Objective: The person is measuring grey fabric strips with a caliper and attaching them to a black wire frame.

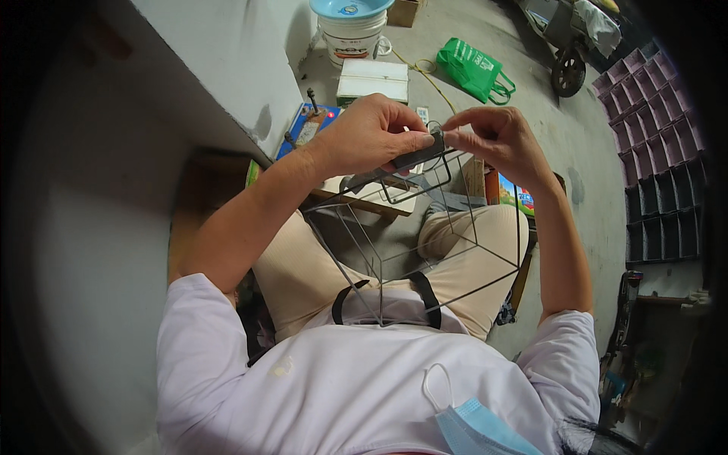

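Observation:
A dark wire frame (381, 324) of straight, angular rods stands over my lap, its upper end between my hands. My left hand (370, 138) has thumb and fingers closed on a small dark block (417, 157) at that end. Beside it, my right hand (500, 138) is closed in a pinch, thumb and index finger meeting at the block's far end. A thin, pale loop (434, 127) shows between the fingertips; what exactly the right fingers hold is too small to make out. Below the block, a bent wire bracket (415, 193) crosses the frame.
Beyond my hands are a white box (373, 79), a bucket (355, 39) topped with a blue basin (350, 7), and a green bag (474, 70). A pale wall (227, 68) stands close on my left. Stacked bins (652, 129) and a wheeled cart (569, 72) are at right.

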A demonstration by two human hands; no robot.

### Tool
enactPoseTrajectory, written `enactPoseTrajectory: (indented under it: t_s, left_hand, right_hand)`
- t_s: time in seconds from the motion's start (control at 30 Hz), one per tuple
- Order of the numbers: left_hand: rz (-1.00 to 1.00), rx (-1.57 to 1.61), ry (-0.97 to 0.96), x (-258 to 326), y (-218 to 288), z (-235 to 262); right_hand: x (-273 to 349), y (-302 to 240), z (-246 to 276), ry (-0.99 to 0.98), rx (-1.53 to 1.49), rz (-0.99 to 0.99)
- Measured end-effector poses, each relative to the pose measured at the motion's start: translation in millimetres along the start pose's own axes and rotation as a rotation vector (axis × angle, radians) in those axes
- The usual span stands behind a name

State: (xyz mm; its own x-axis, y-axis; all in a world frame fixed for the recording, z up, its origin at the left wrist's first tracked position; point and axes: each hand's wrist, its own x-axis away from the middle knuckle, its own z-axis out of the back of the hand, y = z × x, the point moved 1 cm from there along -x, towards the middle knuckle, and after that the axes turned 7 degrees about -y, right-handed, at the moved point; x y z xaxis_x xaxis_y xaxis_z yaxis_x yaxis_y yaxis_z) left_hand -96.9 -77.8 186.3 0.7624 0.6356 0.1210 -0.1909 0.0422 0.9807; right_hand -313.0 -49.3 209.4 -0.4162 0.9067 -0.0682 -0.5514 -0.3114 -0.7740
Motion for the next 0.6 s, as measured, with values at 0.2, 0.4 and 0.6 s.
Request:
enactPoseTrajectory:
  t_s: [0.2, 0.4, 0.6]
  left_hand:
    - [0.002, 0.009, -0.090, -5, 1, -5]
    - [0.031, 0.061, -0.123, -10, 2, -12]
    - [0.054, 0.060, -0.133, -15, 5, -18]
  right_hand:
    - [0, 24, -10, -0.051, -0.152, 0.055]
    - [3, 20, -4, -0.091, -0.041, 0.001]
    - [3, 22, 0, -0.132, -0.004, 0.039]
